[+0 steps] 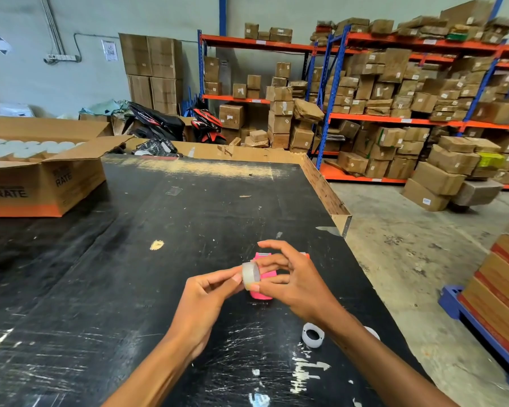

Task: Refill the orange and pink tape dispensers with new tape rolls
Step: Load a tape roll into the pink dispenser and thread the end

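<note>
A clear tape roll (251,274) is held between both hands just above the black table (159,259). My right hand (291,280) grips it from the right with thumb and fingers. My left hand (209,292) pinches its left edge with the fingertips. Directly behind the roll lies the pink tape dispenser (262,292), mostly hidden by my fingers. A sliver of the orange dispenser (306,255) shows past my right hand. A white empty tape core (313,335) sits on the table near my right forearm; a second white piece (372,331) peeks out behind that arm.
An open cardboard box (41,183) filled with several tape rolls stands at the table's far left. The table's right edge (347,230) drops to a concrete floor. Shelves of cartons, scooters and a blue pallet (465,306) with stacked boxes surround the area.
</note>
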A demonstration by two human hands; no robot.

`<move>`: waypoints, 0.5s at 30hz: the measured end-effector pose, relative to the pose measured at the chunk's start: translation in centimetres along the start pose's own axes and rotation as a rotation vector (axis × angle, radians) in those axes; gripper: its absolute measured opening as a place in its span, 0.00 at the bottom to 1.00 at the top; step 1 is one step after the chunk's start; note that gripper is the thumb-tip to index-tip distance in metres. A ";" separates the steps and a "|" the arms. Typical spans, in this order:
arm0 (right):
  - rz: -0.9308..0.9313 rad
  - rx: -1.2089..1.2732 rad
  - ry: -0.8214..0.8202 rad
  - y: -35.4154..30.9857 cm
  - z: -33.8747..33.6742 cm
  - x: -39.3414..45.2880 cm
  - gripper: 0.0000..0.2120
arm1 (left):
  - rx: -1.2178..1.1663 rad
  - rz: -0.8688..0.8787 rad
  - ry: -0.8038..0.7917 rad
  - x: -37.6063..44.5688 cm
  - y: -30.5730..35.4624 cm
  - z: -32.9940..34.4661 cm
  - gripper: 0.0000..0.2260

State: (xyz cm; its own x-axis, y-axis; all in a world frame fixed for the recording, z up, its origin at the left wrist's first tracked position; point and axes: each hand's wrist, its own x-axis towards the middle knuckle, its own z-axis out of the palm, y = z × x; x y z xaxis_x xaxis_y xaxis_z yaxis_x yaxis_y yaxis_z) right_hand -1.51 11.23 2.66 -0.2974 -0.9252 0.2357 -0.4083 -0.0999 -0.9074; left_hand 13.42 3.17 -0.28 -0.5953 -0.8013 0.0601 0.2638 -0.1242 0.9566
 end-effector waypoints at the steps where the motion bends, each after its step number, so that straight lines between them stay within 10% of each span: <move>1: -0.005 0.001 0.004 -0.1 0.0 0.1 0.30 | -0.015 -0.003 0.008 0.1 0.1 0.0 0.10; 15: -0.023 0.033 0.078 0.8 0.1 0.8 0.25 | 0.029 -0.009 -0.011 1.1 0.7 -0.1 0.10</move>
State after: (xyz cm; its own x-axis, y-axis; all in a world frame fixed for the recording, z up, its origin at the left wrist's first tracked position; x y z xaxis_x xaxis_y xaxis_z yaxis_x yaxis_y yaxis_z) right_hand -2.01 10.34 2.10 -0.3550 -0.8913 0.2820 -0.3875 -0.1342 -0.9120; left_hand 12.97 2.14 0.45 -0.6057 -0.7939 0.0541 0.2361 -0.1144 0.9650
